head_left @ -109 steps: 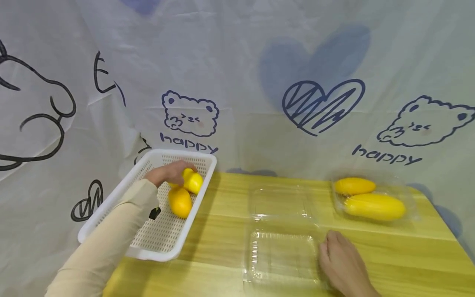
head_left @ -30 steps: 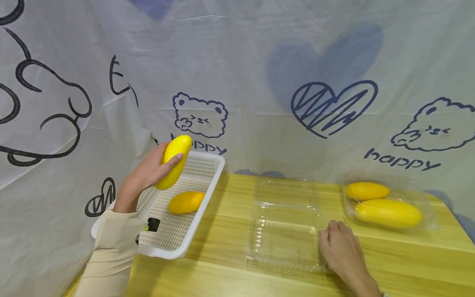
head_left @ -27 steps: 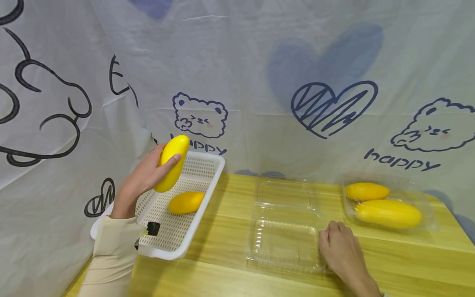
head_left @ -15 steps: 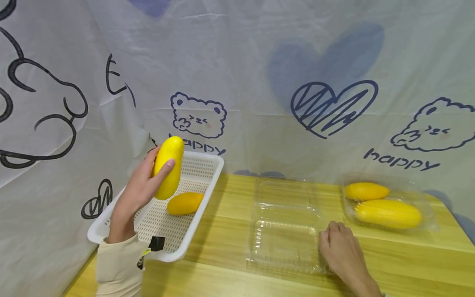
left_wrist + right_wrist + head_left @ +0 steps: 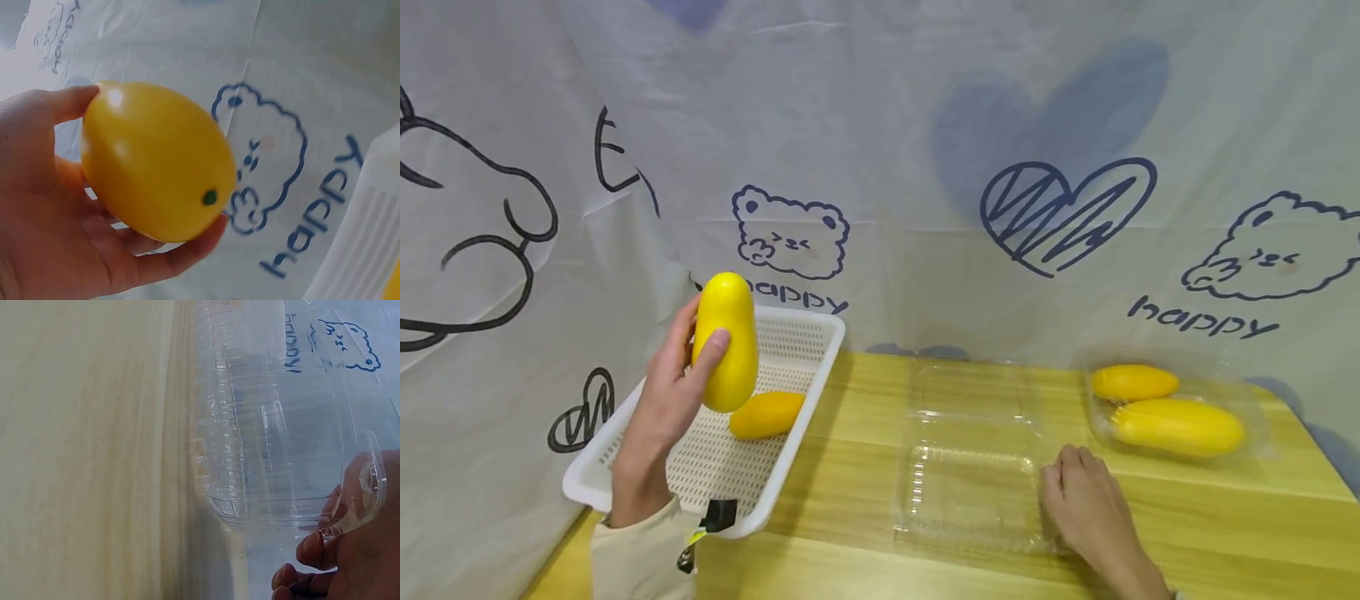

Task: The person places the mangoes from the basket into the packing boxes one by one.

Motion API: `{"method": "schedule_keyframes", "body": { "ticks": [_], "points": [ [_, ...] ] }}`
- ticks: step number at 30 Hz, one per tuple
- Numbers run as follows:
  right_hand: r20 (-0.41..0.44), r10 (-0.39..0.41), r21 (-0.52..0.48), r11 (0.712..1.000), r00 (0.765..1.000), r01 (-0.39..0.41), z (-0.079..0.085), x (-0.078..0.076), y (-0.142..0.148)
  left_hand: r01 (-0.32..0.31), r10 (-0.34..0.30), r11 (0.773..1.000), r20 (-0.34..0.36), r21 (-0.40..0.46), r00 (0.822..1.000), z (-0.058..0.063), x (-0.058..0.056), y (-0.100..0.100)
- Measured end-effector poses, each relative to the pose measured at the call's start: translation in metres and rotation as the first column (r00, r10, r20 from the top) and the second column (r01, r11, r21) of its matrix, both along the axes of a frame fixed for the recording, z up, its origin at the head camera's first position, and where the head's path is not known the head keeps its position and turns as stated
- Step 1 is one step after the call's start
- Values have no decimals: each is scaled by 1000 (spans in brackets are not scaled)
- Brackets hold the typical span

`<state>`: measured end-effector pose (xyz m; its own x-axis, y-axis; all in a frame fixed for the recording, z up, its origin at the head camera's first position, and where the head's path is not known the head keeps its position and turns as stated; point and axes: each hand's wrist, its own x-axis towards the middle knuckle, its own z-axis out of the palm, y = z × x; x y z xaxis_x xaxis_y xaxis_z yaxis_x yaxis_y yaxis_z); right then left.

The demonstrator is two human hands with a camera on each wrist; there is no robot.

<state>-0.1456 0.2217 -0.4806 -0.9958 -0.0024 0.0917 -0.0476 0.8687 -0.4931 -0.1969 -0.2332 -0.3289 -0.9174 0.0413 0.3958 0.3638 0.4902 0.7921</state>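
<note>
My left hand [image 5: 666, 387] holds a smooth yellow mango [image 5: 727, 342] upright above the white basket [image 5: 799, 437], thumb across its near side. In the left wrist view the fingers curl round the mango [image 5: 156, 165], and its green stem spot faces the camera. Another, more orange mango [image 5: 767, 415] lies in the basket. On the table, a clear plastic box [image 5: 973, 500] stands with its lid folded back. My right hand [image 5: 1090, 500] pinches the box's right edge; in the right wrist view, thumb and fingers are at the rim of the box [image 5: 275, 444].
A second clear box [image 5: 1255, 437] at the back right holds a smaller yellow mango [image 5: 1135, 382] and a larger one [image 5: 1180, 427]. Behind the wooden table [image 5: 850, 467] hangs a pale printed cloth [image 5: 895, 167]. A black strap piece [image 5: 721, 515] sticks out from the left wrist.
The left hand has lifted one mango out of the basket, then turned it from slanted to upright and drawn it slightly left. The right hand has stayed at the box's edge.
</note>
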Motion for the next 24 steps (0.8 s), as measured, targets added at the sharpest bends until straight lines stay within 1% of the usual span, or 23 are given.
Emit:
{"method": "schedule_keyframes", "body": {
  "ticks": [4, 9, 16, 19, 24],
  "points": [
    [3, 4, 6, 1000, 1000, -4, 1, -2, 1, 59, -57, 993, -20, 98, 998, 0, -2, 12],
    [34, 1, -3, 1000, 999, -1, 1, -2, 2, 90, -86, 982, -29, 165, 996, -2, -4, 23],
    [16, -5, -4, 1000, 1000, 5, 2, -2, 1, 121, -112, 972, -57, 199, 992, -5, -8, 35],
    [22, -5, -6, 1000, 1000, 5, 2, -2, 1, 118, -112, 972, -43, 201, 993, -7, -10, 40],
    [35, -2, -1, 1000, 999, 2, 1, -2, 1, 129, -130, 975, -6, 182, 992, -11, -8, 49]
  ]
}}
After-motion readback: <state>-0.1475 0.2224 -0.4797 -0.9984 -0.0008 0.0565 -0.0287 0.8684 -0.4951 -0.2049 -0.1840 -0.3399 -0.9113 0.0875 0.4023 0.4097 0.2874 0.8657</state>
